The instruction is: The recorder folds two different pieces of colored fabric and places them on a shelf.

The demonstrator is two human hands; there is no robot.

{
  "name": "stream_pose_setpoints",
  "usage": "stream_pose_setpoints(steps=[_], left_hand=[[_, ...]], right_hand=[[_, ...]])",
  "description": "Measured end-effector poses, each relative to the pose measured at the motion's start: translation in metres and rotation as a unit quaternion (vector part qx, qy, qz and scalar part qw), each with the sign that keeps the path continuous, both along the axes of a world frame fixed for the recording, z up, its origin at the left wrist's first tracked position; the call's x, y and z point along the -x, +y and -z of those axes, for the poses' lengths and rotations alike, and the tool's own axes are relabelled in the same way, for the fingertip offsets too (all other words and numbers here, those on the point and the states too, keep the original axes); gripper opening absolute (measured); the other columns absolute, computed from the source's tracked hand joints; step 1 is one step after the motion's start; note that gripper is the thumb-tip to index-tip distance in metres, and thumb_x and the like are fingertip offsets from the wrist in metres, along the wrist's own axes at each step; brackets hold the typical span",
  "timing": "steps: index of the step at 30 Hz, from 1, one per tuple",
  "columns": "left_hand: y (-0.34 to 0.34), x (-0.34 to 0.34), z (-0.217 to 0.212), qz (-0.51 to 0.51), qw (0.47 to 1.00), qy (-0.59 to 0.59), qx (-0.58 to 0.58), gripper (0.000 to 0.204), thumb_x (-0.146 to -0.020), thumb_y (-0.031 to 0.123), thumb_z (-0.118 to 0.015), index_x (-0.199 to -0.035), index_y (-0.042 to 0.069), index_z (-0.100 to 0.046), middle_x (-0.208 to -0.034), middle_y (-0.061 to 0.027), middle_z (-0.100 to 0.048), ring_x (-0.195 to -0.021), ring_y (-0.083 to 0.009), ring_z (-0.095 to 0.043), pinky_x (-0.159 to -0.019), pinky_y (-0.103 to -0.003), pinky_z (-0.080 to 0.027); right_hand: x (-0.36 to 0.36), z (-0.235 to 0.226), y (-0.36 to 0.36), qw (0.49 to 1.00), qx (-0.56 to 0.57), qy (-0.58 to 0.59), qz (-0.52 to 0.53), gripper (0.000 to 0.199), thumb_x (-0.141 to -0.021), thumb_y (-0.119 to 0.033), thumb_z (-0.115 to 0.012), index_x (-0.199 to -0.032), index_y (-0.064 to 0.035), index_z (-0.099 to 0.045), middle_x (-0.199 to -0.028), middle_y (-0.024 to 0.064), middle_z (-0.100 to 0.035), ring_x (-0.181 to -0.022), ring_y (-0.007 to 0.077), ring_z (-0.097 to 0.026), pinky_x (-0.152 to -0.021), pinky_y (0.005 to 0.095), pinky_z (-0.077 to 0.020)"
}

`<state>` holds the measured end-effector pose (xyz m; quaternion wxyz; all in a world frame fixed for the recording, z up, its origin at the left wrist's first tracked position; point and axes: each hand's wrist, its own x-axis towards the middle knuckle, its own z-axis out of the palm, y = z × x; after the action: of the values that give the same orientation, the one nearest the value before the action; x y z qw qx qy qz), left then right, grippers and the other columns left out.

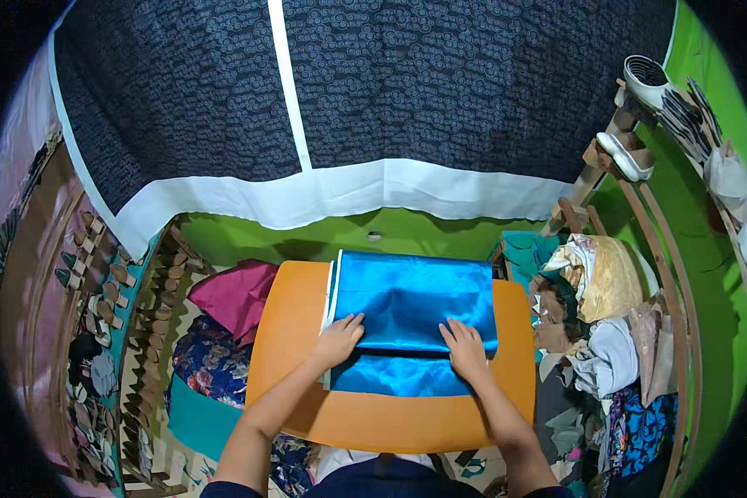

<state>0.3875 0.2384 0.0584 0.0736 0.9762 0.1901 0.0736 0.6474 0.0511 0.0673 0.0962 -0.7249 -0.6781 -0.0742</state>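
Looking down on shiny blue cloth (415,286), folded & lying flat on orange table (286,332), nr the mid. Showing pale edge along its L side. Touching near L part of top fold w/ L hand (339,342), fingers a bit bent & a bit apart. Hard to see L thumb, so can't tell if pinching any cloth. Resting on near R part w/ R hand (466,350), fingers spread, not gripping, tips on top of cloth. Showing dark gap b/w both hands, just below top fold, w/ more blue nearer the body.

To L of table: pink cloth (236,299), flower cloth (212,349) & green cloth (197,415). Further L: rack w/ rows of shoe shapes (153,340). To R: yellow bundle (610,278), white cloth (614,357) & messy scraps (566,436). Higher up on R: white shoe (625,158). Hanging across top, in front of green wall (299,242): dark curtain (440,91) w/ white trim.
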Motion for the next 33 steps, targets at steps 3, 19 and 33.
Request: stream_pose_setpoints(steps=[3,19,33], left_hand=[[-0.017,0.005,0.005,0.021,0.998,0.028,-0.055,0.045,-0.077,0.01,-0.046,-0.122,0.008,-0.041,-0.135,-0.0141,-0.034,-0.116,-0.0313,-0.042,-0.093,-0.04,-0.037],[-0.055,0.019,-0.003,0.054,0.994,0.066,0.075,0.055,-0.08,0.044,-0.048,-0.124,0.012,-0.044,-0.124,-0.0154,-0.043,-0.117,-0.0291,-0.039,-0.098,-0.046,-0.028],[0.057,-0.1,0.0,-0.149,0.988,-0.042,-0.021,0.021,-0.083,0.028,-0.051,-0.08,0.007,-0.053,-0.075,-0.0075,-0.057,-0.078,-0.023,-0.054,-0.074,-0.039,-0.039]], right_hand=[[0.01,0.021,-0.015,0.998,0.058,0.022,0.024,0.05,-0.077,-0.005,-0.044,-0.127,-0.0124,-0.042,-0.133,0.0128,-0.038,-0.123,0.0264,-0.035,-0.098,0.0451,-0.0291],[0.029,0.018,-0.046,0.981,0.104,0.159,-0.046,0.052,-0.076,-0.036,-0.057,-0.121,-0.0104,-0.048,-0.128,0.0144,-0.041,-0.118,0.0285,-0.038,-0.093,0.048,-0.0267],[-0.07,-0.003,0.102,0.984,-0.042,0.175,0.012,0.009,-0.079,-0.015,-0.051,-0.081,-0.008,-0.057,-0.08,0.0094,-0.058,-0.082,0.0283,-0.055,-0.079,0.0403,-0.0386]])
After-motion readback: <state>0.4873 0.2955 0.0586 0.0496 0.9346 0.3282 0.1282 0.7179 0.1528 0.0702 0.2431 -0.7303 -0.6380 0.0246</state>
